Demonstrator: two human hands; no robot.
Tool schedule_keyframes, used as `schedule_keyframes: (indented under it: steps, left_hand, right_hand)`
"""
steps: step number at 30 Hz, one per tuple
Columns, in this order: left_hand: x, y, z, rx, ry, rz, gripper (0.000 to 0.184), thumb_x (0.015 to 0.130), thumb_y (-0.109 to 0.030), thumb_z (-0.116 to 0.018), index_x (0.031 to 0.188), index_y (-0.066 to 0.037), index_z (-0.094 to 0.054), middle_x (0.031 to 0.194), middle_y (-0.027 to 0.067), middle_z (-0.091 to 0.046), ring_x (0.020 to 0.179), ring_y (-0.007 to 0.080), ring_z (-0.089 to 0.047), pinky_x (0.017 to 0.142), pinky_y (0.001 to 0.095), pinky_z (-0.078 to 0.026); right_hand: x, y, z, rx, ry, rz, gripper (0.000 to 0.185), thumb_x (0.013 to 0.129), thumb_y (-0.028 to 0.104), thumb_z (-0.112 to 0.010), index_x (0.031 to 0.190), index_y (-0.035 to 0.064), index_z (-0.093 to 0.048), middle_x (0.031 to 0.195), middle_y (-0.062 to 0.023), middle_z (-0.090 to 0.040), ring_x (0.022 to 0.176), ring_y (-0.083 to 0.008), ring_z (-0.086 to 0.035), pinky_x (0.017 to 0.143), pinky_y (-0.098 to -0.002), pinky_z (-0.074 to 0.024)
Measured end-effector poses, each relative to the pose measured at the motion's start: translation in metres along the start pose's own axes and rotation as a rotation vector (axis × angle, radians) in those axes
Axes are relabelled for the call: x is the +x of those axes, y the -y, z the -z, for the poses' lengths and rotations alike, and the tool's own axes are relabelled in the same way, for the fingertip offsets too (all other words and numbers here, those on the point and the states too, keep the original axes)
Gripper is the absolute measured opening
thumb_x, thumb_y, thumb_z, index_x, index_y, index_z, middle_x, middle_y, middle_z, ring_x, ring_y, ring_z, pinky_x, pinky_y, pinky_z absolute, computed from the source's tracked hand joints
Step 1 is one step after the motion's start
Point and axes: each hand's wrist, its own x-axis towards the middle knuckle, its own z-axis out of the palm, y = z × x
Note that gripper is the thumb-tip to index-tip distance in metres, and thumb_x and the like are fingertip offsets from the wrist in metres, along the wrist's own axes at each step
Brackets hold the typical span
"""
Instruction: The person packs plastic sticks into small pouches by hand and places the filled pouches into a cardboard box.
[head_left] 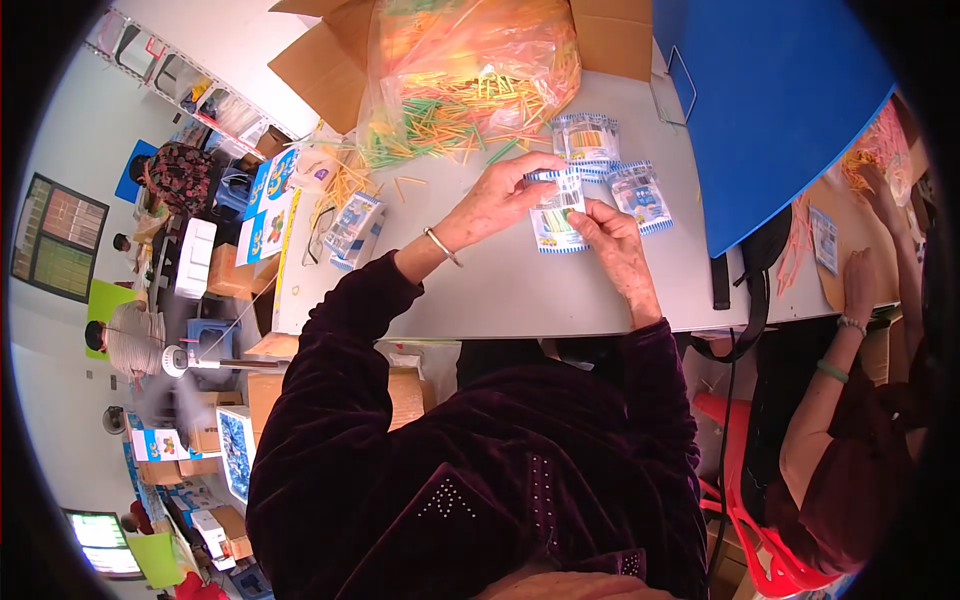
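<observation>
Over the table I hold a small blue-and-white packet (556,228) with a see-through window and thin pale sticks inside. The fingers of my left hand (505,195) are pinched at its upper edge. My right hand (615,245) grips its right side, the thumb lying on the front. Just beyond my hands, several similar packets (642,198) lie on the table, some overlapping. A heap of thin green, yellow and orange sticks (480,110) spills from a clear plastic bag (470,40) farther back.
The bag sits in an open cardboard box (625,35). Left on the table are more packets (352,228), eyeglasses (316,238) and printed boxes (268,222). A blue panel (780,100) rises at right. Beyond it, a co-worker's hands (860,285) are over another work surface.
</observation>
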Motion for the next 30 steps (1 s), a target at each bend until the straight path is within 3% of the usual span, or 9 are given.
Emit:
schedule_keyframes:
  steps: [4, 6, 9, 11, 16, 18, 25, 28, 30]
  left_hand:
    - [0.007, 0.004, -0.003, -0.127, -0.064, -0.083, 0.03, 0.085, -0.003, -0.055, 0.115, -0.003, -0.051, 0.109, 0.0058, -0.054, 0.1, 0.0111, -0.052, 0.084, 0.0251, -0.045]
    - [0.008, 0.002, -0.004, -0.184, -0.085, -0.096, 0.035, 0.084, -0.002, -0.057, 0.118, -0.004, -0.048, 0.109, 0.0068, -0.053, 0.1, 0.0108, -0.052, 0.084, 0.0249, -0.044]
    - [0.005, -0.005, -0.004, -0.349, -0.053, -0.048, 0.043, 0.083, -0.003, -0.058, 0.123, -0.005, -0.042, 0.107, 0.0077, -0.055, 0.098, 0.0105, -0.053, 0.083, 0.0246, -0.044]
    - [0.004, -0.003, -0.002, -0.388, 0.048, 0.103, 0.045, 0.083, -0.003, -0.059, 0.124, -0.003, -0.039, 0.104, 0.0078, -0.057, 0.096, 0.0103, -0.054, 0.082, 0.0247, -0.044]
    - [0.003, -0.001, -0.004, -0.274, 0.001, 0.038, 0.042, 0.084, -0.005, -0.059, 0.121, -0.001, -0.039, 0.104, 0.0078, -0.058, 0.095, 0.0108, -0.054, 0.082, 0.0255, -0.044]
    - [0.002, -0.002, -0.004, -0.23, -0.004, 0.028, 0.042, 0.084, -0.005, -0.059, 0.121, -0.001, -0.039, 0.105, 0.0081, -0.058, 0.096, 0.0108, -0.054, 0.082, 0.0256, -0.043]
    - [0.002, 0.007, 0.001, -0.263, 0.117, 0.078, 0.036, 0.084, -0.004, -0.057, 0.117, -0.001, -0.043, 0.108, 0.0074, -0.056, 0.097, 0.0115, -0.054, 0.084, 0.0263, -0.044]
    - [0.015, 0.008, 0.003, -0.25, 0.044, 0.049, 0.034, 0.084, -0.004, -0.057, 0.115, 0.0, -0.045, 0.107, 0.0068, -0.056, 0.096, 0.0117, -0.054, 0.083, 0.0267, -0.044]
    - [0.03, 0.007, 0.015, -0.225, -0.061, 0.079, 0.033, 0.083, -0.005, -0.056, 0.114, 0.001, -0.047, 0.104, 0.0059, -0.057, 0.092, 0.0125, -0.056, 0.082, 0.0278, -0.045]
  right_hand:
    - [0.003, 0.004, -0.001, 0.041, 0.016, -0.02, 0.024, 0.086, 0.013, -0.059, 0.105, -0.0018, -0.062, 0.086, -0.0025, -0.064, 0.076, -0.0054, -0.053, 0.07, -0.0199, -0.0428]
    - [0.001, 0.006, 0.0, 0.048, 0.059, -0.166, 0.023, 0.086, 0.012, -0.059, 0.104, -0.0015, -0.062, 0.087, -0.0042, -0.065, 0.075, -0.0069, -0.056, 0.069, -0.0214, -0.0456]
    - [-0.002, 0.014, -0.004, 0.122, 0.0, -0.165, 0.018, 0.087, 0.011, -0.055, 0.098, -0.0013, -0.063, 0.084, -0.0046, -0.064, 0.072, -0.0088, -0.058, 0.066, -0.0231, -0.0468]
    - [0.0, 0.011, -0.003, 0.138, 0.008, -0.149, 0.018, 0.087, 0.01, -0.055, 0.099, -0.0013, -0.063, 0.084, -0.0045, -0.064, 0.072, -0.0088, -0.058, 0.066, -0.0232, -0.047]
    - [-0.002, 0.012, -0.009, 0.213, -0.013, -0.135, 0.018, 0.087, 0.008, -0.055, 0.1, -0.0016, -0.062, 0.084, -0.0053, -0.065, 0.071, -0.0089, -0.058, 0.065, -0.0234, -0.0475]
    - [0.0, 0.006, -0.006, 0.183, 0.041, -0.161, 0.022, 0.085, 0.012, -0.061, 0.101, -0.0018, -0.063, 0.085, -0.0051, -0.066, 0.071, -0.0073, -0.058, 0.065, -0.0213, -0.0473]
    - [0.001, 0.002, -0.002, 0.157, 0.063, -0.191, 0.024, 0.084, 0.014, -0.063, 0.101, -0.0015, -0.063, 0.087, -0.0045, -0.065, 0.072, -0.0068, -0.057, 0.063, -0.0219, -0.0469]
    - [0.008, -0.013, 0.002, -0.059, 0.029, -0.027, 0.027, 0.082, 0.017, -0.065, 0.101, -0.0017, -0.063, 0.087, -0.0034, -0.065, 0.072, -0.0077, -0.055, 0.061, -0.0237, -0.0464]
    - [0.009, -0.016, 0.006, -0.473, -0.349, 0.257, 0.027, 0.081, 0.02, -0.067, 0.096, -0.0023, -0.062, 0.08, -0.0047, -0.064, 0.067, -0.0111, -0.054, 0.06, -0.0248, -0.0452]
